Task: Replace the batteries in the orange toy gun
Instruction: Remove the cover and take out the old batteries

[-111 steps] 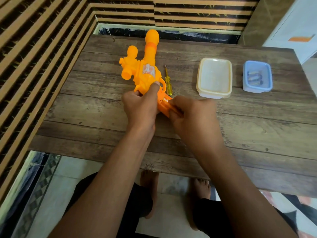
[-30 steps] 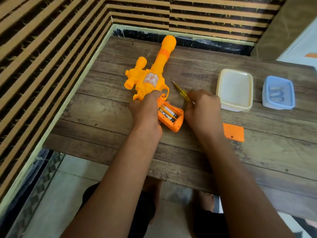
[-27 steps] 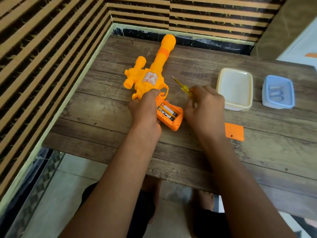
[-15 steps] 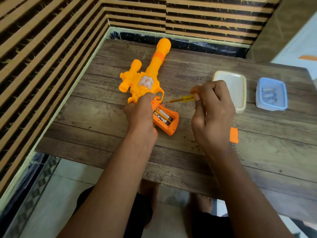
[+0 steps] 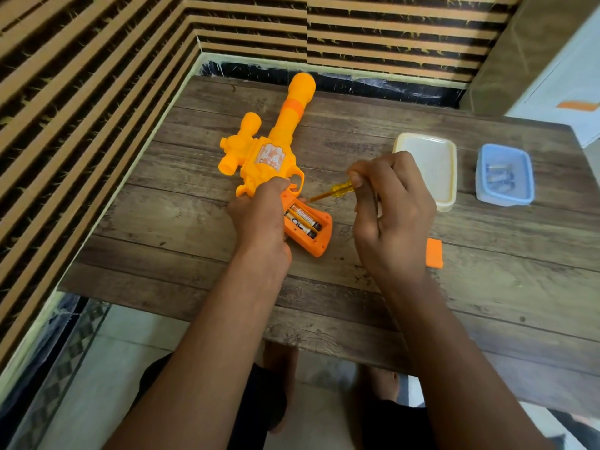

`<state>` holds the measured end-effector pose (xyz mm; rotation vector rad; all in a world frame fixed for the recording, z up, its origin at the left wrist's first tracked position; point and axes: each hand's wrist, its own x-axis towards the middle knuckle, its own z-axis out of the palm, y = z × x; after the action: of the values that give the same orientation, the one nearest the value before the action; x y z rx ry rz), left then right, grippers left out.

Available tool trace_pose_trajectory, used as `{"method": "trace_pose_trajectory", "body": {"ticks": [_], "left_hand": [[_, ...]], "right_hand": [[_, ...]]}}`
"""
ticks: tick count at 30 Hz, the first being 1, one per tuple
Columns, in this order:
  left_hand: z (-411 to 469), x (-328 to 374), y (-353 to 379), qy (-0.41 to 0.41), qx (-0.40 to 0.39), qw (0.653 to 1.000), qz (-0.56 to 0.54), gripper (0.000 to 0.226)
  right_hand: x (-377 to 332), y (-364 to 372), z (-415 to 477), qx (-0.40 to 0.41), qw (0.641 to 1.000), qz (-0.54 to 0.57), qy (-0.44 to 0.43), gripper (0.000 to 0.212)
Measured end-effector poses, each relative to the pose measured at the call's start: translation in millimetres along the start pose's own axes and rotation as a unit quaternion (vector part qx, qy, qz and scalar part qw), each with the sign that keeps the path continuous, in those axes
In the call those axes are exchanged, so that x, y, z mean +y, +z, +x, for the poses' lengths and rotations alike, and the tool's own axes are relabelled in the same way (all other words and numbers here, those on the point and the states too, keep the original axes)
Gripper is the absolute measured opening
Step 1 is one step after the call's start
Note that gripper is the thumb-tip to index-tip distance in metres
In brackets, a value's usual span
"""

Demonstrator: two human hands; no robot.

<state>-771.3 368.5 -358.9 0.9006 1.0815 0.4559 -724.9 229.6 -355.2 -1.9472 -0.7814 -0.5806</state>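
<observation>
The orange toy gun [image 5: 276, 147] lies flat on the wooden table [image 5: 194, 228], barrel pointing away. Its handle compartment is uncovered and two batteries [image 5: 303, 220] lie inside. My left hand [image 5: 259, 219] grips the gun at the handle's left side. My right hand [image 5: 393, 216] pinches a small yellow screwdriver [image 5: 337, 190], tip pointing left toward the top of the compartment, just above it. The orange battery cover [image 5: 434, 253] lies on the table right of my right hand.
A cream container [image 5: 422, 139] stands behind my right hand. Further right is a blue container [image 5: 480, 190] with several batteries [image 5: 501, 175] in it. A slatted wall borders the table on the left and at the back.
The cover came off the handle and now lies on the table. My right hand picked up the screwdriver, lifted it, and turned its tip toward the battery compartment. My left hand stayed on the gun.
</observation>
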Motion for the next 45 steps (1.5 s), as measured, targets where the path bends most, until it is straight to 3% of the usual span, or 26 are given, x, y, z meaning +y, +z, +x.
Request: {"method": "trace_pose_trajectory", "body": {"ticks": [4,15,23,31,38,45], "left_hand": [[-4.1,3.0,1.4,0.003,0.015,1.0,0.0,0.025],[-3.8,2.5,0.9,0.001,0.015,1.0,0.006,0.038],[1.2,-0.2,0.7,0.01,0.009,1.0,0.028,0.033],[8.2,0.1,-2.8,-0.01,-0.015,1.0,0.007,0.055],[9.1,0.2,-2.4,-0.026,-0.028,0.999,0.013,0.074],[11.9,-0.4,-6.1,-0.015,-0.017,1.0,0.021,0.058]], "right_hand": [[-2.7,-3.0,-0.1,0.016,1.0,0.012,0.006,0.014],[-2.7,4.0,-3.1,-0.013,1.0,-0.013,-0.017,0.018],[-12.1,4.9,-3.8,0.004,1.0,-0.006,-0.013,0.027],[-9.5,11.2,-1.4,-0.056,0.994,0.093,0.022,0.01],[-14.2,11.1,-1.9,-0.028,0.987,0.136,0.083,0.02],[-15.8,16.5,0.4,-0.02,0.987,0.141,0.076,0.017]]}}
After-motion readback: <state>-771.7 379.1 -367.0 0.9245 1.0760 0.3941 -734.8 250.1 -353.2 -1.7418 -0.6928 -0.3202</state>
